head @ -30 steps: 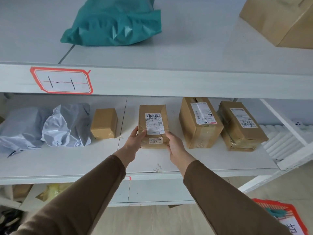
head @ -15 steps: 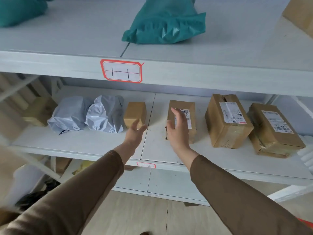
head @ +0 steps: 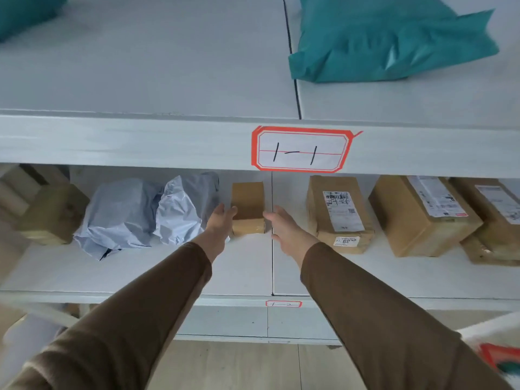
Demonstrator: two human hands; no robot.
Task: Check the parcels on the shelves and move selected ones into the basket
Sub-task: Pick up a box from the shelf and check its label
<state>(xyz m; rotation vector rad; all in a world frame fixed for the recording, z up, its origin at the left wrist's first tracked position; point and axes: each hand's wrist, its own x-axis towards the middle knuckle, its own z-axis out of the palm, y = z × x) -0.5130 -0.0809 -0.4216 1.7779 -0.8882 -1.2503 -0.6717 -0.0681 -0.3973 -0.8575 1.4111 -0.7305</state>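
Both arms outstretched, left hand [head: 220, 224] and right hand [head: 284, 231] open-fingered, palms facing inward.

In front of me stands a white metal shelf unit [head: 140, 142] with two boards in view. On the upper board lies a crumpled teal plastic mailer bag [head: 388, 40]. On the lower board, from the left: a blurred brown cardboard box [head: 53, 215], two crumpled grey plastic mailer bags [head: 146, 215] touching each other, a small plain brown cardboard box [head: 248, 205], a tall labelled cardboard parcel [head: 339, 213], a larger labelled cardboard box [head: 422, 215], and another cardboard parcel [head: 495, 218] just beside it at the right edge.
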